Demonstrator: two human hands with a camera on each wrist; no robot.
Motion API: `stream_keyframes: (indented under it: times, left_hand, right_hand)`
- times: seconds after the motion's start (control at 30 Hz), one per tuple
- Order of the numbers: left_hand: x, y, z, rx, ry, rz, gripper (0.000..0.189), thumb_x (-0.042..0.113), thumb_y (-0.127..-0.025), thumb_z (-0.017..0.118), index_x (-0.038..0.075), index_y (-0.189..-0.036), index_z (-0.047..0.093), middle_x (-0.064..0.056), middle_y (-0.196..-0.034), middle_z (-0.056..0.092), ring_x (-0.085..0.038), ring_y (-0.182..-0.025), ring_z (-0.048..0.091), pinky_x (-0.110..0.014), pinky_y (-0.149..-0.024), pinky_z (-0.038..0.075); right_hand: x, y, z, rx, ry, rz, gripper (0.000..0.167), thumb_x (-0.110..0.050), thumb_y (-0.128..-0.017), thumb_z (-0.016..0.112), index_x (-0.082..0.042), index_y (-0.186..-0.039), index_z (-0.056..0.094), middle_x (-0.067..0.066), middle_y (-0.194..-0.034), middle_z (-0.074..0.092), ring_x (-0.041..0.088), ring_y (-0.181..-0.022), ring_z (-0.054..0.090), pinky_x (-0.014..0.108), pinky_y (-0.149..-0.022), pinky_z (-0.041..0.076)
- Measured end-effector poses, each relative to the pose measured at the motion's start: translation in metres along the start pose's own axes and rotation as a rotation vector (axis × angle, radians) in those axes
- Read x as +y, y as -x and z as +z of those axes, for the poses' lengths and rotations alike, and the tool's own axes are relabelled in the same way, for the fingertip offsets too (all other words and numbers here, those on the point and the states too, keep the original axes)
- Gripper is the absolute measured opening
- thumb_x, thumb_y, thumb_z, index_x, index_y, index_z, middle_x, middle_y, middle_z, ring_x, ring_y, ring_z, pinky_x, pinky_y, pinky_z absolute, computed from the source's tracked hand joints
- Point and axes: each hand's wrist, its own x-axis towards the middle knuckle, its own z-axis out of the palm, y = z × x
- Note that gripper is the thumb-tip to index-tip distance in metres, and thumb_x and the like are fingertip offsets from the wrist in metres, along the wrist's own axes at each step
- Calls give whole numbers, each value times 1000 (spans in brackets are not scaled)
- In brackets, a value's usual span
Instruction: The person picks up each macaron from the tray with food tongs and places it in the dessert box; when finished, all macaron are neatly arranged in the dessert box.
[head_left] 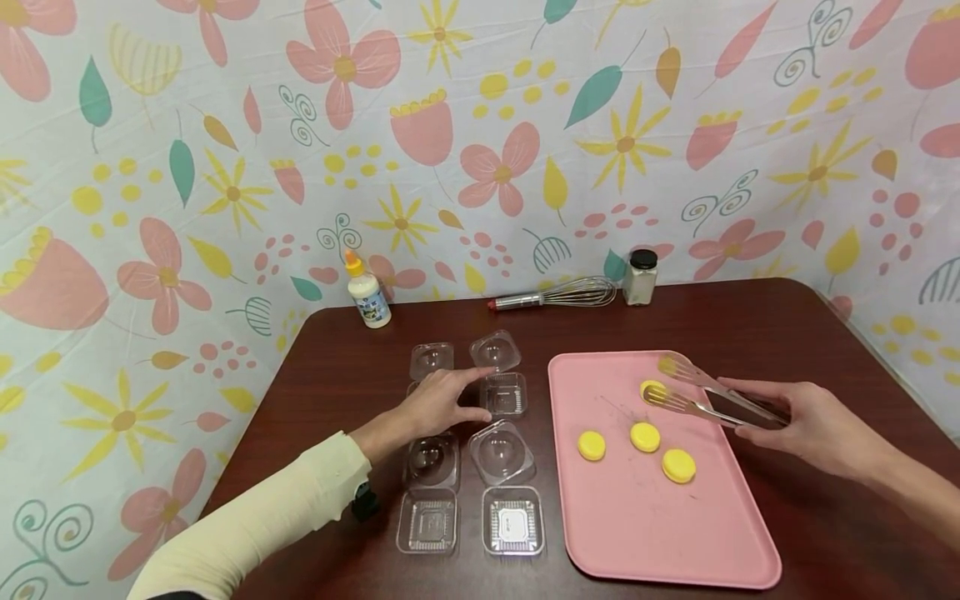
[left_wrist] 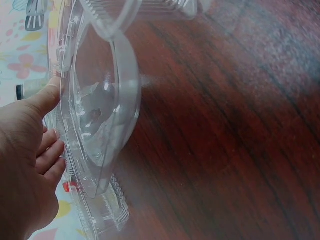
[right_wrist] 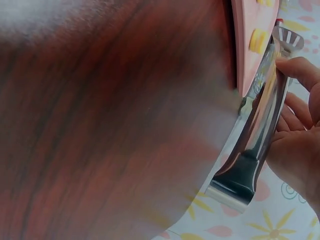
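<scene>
My right hand [head_left: 813, 425] holds metal tongs [head_left: 723, 404], thumb on one arm and fingers on the other. Their slotted ends stand apart over the far right of a pink tray [head_left: 622, 533], near a yellow macaron [head_left: 651, 390]; whether they touch it, I cannot tell. Nearer on the tray lie other yellow macarons [head_left: 645, 437]. My left hand [head_left: 442, 402] reaches over the clear plastic boxes with thumb and index finger spread, beside an open box [head_left: 504, 395]. In the left wrist view its fingers are fairly straight near a clear lid [left_wrist: 107, 100]. This hand partly hides the boxes beneath.
More open clear boxes [head_left: 513, 523] stand in two columns left of the tray. Along the back of the dark wooden table [head_left: 337, 358] are a white bottle with an orange cap [head_left: 369, 296], a whisk [head_left: 558, 294] and a black-lidded jar [head_left: 641, 279]. A flowered cloth hangs behind.
</scene>
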Motion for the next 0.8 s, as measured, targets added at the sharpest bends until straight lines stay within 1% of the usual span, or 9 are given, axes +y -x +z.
stream_keyframes:
  times: [0.07,0.2,0.3,0.4,0.57,0.67,0.8]
  left_hand:
    - [0,0,-1,2,0,0,75,39,-89,88,11,-152,59,-9,-141,68,-27,-123,69,-44,-101,57]
    - [0,0,-1,0,-4,0,75,40,-89,88,12,-153,58,-9,-141,69,-27,-123,69,-44,-100,57]
    - [0,-1,-1,-4,-9,-1,76,41,-89,88,13,-153,58,-8,-140,69,-26,-122,69,-43,-100,57]
    - [0,-1,-1,-3,-12,2,76,42,-89,88,13,-153,59,-9,-140,69,-26,-122,70,-43,-100,57]
    - [0,-1,-1,0,-17,1,76,42,-88,88,13,-152,59,-9,-140,69,-27,-121,70,-43,-99,58]
    - [0,-1,-1,-1,-17,-3,76,42,-88,88,14,-152,59,-9,-140,69,-26,-122,69,-43,-100,57]
    - [-1,-1,-1,3,-15,0,76,41,-88,88,14,-152,59,-8,-139,70,-25,-121,70,-43,-99,58]
  right_hand:
    - [0,-2,0,-1,21,-25,63,2,-77,92,2,-135,70,-4,-103,78,4,-74,59,16,-61,45]
    - [2,-6,0,-13,68,-43,63,0,-75,94,1,-133,72,4,-106,79,3,-77,61,14,-64,46]
    - [3,-8,0,-32,71,-41,61,-1,-75,94,0,-132,73,9,-108,79,3,-80,62,13,-65,47]
    - [5,-9,1,-44,70,-44,61,-1,-74,94,-1,-131,74,8,-109,79,4,-82,64,13,-66,47]
    - [5,-10,1,-66,83,-31,60,1,-75,93,-1,-132,74,7,-107,79,3,-80,60,14,-65,46]
    - [4,-12,1,-69,104,-32,60,1,-75,92,-1,-132,74,4,-103,79,2,-78,58,15,-63,44]
    - [4,-13,2,-52,123,-47,60,1,-74,93,-3,-130,75,-2,-99,78,2,-76,56,15,-63,42]
